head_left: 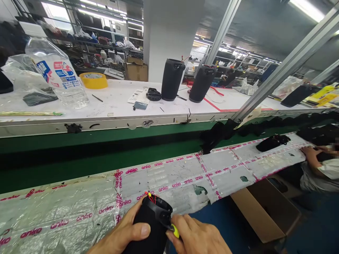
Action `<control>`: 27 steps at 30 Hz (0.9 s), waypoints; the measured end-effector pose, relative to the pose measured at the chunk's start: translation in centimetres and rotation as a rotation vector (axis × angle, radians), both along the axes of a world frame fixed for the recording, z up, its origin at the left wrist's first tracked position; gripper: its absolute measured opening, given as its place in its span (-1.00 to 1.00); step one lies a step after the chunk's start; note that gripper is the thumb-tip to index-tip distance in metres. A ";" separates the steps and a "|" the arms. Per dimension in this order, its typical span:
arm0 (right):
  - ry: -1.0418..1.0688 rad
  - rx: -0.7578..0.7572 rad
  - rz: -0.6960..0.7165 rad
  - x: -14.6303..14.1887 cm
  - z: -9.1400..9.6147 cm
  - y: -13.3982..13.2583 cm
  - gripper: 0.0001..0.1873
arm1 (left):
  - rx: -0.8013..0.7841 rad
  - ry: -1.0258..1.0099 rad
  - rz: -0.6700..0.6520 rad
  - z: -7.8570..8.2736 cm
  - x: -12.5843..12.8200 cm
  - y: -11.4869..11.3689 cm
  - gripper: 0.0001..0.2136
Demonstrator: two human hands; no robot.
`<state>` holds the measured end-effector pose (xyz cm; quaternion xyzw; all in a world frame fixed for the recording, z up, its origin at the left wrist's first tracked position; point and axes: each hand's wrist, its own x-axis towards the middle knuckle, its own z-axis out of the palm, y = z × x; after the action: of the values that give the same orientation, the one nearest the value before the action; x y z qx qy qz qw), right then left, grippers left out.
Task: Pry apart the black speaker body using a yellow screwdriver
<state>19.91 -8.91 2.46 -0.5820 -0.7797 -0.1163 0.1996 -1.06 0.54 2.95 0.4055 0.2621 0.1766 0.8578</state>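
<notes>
My left hand [124, 233] grips a black cylindrical speaker shell [152, 222] at the bottom middle, thumb across its side. Red and yellow wires [150, 197] stick out of its top rim. My right hand [197, 236] holds a small tool with a yellow handle [174, 231] against the shell's rim. Both hands are over the near bench, which is covered in plastic film with pink "anko" tape [164, 176].
Past a green conveyor belt [79, 144] lies a white bench with two upright black speaker shells [172, 79] [201, 84], a clear water bottle [59, 76], a yellow tape roll [94, 80] and a plastic bag. A co-worker's hand [311, 153] rests at the right. A cardboard box [259, 208] sits below.
</notes>
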 end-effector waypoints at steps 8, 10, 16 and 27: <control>-0.059 -0.096 0.058 0.6 -0.3 -0.3 -0.64 | 0.016 0.112 0.028 0.2 -0.1 0.0 -0.35; -0.075 -0.088 0.001 0.3 -0.3 -0.4 -0.61 | 0.072 0.121 0.047 0.4 0.0 0.0 -0.40; -0.093 0.014 -0.136 -0.5 -0.2 -0.8 -0.59 | 0.187 0.161 0.094 0.6 0.1 -0.1 -0.47; -0.071 -0.085 -0.118 -0.1 0.4 -1.2 -0.87 | 0.234 0.125 0.011 0.5 0.3 0.2 -0.38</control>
<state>19.85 -10.14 2.87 -0.6302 -0.7550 -0.1155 0.1398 -0.74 0.76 3.45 0.5116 0.2945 0.1849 0.7857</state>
